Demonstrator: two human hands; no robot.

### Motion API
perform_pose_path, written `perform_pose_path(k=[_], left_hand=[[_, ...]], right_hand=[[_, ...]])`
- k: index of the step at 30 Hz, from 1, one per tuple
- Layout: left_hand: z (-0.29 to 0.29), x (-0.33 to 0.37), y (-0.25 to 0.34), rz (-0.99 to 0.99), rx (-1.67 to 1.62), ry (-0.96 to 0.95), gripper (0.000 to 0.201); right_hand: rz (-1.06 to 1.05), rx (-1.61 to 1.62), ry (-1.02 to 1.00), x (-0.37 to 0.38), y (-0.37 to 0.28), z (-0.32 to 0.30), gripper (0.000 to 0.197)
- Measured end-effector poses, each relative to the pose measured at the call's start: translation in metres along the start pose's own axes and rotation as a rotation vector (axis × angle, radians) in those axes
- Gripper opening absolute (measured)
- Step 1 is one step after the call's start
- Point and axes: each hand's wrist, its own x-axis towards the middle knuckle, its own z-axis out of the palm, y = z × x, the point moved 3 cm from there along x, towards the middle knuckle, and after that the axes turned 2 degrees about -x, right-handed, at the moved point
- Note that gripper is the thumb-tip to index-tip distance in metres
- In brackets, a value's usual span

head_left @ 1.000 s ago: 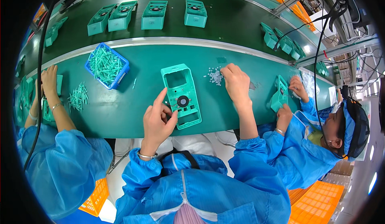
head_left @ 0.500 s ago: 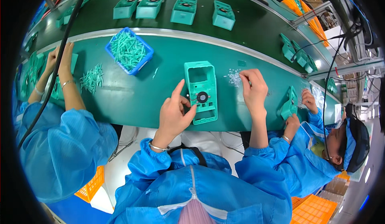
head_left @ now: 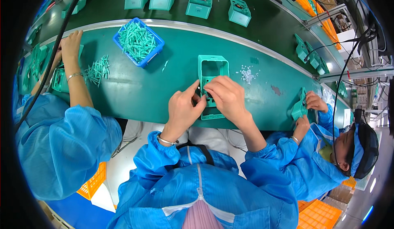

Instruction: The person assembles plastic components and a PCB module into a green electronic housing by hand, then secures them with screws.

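A green plastic housing [head_left: 213, 58] with a large rectangular opening at its far end lies on the green work table in front of me. My left hand [head_left: 184, 109] is closed on the housing's left side, thumb and forefinger at its edge. Over the middle of the housing, my right hand [head_left: 228, 98] is bent down in a pinch. Whatever its fingertips hold is too small or hidden to make out. The round black part in the housing is mostly covered by my right hand. Small white pieces [head_left: 248, 74] lie in a loose pile beyond that hand.
A blue bin [head_left: 159, 48] of green plastic sticks stands at the far left, near a loose stick pile [head_left: 97, 70]. More green housings [head_left: 199, 5] sit on the dark belt beyond the metal rail. Co-workers handle green parts on both sides of me.
My right hand has moved left from the white pieces to the middle of the housing. My left thumb and forefinger have drawn closer together at its edge. The view has shifted slightly.
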Motion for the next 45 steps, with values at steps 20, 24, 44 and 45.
perform_pose_path(k=[20,24,44,45], left_hand=[[0.0,0.001,0.002,0.031,0.044,0.006,0.034],[0.0,0.001,0.001,0.009,0.037,0.005,0.03],[0.006,0.0,-0.004,0.039,-0.028,0.048,0.026],[0.006,0.0,-0.004,0.037,-0.029,0.046,0.026]], right_hand=[[-0.391,-0.619,-0.074,-0.014,-0.025,0.011,0.025],[-0.404,-0.614,-0.195,-0.01,-0.029,0.0,0.029],[0.374,-0.273,0.02,-0.031,0.083,-0.057,0.006],[0.377,-0.273,0.018,-0.034,0.082,-0.056,0.006]])
